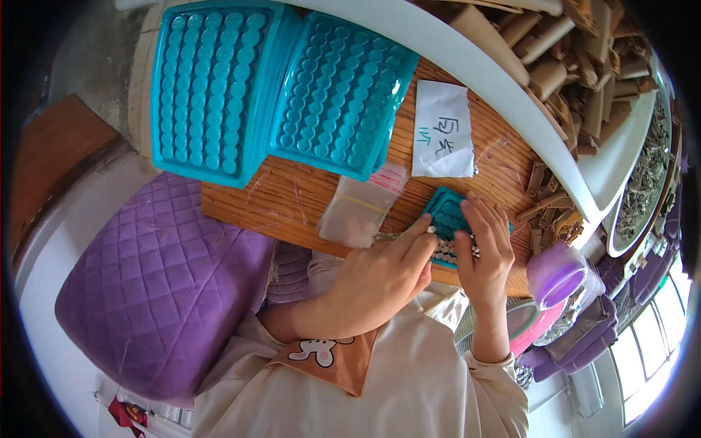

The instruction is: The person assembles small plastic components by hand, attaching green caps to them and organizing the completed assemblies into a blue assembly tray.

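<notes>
A small teal tray (447, 209) with round hollows lies near the table's front edge, partly hidden by both hands. Its near part holds several small whitish pieces (444, 254), too small to name. My left hand (391, 270) reaches over the tray's left side, fingers pressed together at a small white round piece (431, 228). Over the tray's right side is my right hand (487, 247), its fingers bent and apart, the thumb near the whitish pieces. Whether it grips anything underneath is hidden.
Two stacks of large teal hollowed trays (208, 95) stand at the far left of the wooden table (285, 197). Nearby lie clear plastic bags (358, 212) and a handwritten paper (442, 131). A white-rimmed container holds brown pieces (548, 73); a purple cushion (161, 285) is at left.
</notes>
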Tool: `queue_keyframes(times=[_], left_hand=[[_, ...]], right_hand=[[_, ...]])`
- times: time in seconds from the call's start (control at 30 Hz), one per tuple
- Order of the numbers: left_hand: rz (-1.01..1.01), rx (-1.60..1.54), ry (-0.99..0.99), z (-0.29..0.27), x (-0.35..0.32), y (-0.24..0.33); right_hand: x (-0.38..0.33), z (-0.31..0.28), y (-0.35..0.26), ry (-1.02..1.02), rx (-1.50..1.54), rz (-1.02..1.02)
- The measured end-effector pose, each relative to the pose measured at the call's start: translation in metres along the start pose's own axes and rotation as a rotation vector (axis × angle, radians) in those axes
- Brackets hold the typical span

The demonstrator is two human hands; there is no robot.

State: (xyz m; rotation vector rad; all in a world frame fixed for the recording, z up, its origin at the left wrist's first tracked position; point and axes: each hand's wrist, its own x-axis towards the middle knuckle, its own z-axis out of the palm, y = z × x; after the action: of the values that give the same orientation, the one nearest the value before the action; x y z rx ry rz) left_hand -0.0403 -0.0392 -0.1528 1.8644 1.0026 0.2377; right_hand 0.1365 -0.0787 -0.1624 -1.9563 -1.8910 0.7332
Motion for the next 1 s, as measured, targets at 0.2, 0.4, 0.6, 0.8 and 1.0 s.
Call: queue_keyframes(times=[0.2, 0.4, 0.6, 0.8, 1.0], left_hand=[[-0.033, -0.141, -0.036, -0.008, 0.001, -0.015], [-0.042, -0.234, -0.054, -0.005, -0.002, -0.016], [-0.019, -0.21, -0.082, -0.008, -0.006, -0.021], [0.022, -0.129, -0.12, -0.005, -0.008, -0.023], [0.034, -0.138, -0.095, -0.003, -0.008, -0.022]], right_hand=[[0.016, 0.005, -0.011, 0.046, -0.016, 0.122], [0.032, 0.0, -0.018, -0.036, -0.022, 0.172], [0.036, -0.002, -0.023, -0.073, -0.025, 0.227], [0.037, 0.003, -0.021, -0.082, -0.034, 0.212], [0.036, 0.005, -0.023, -0.084, -0.054, 0.24]])
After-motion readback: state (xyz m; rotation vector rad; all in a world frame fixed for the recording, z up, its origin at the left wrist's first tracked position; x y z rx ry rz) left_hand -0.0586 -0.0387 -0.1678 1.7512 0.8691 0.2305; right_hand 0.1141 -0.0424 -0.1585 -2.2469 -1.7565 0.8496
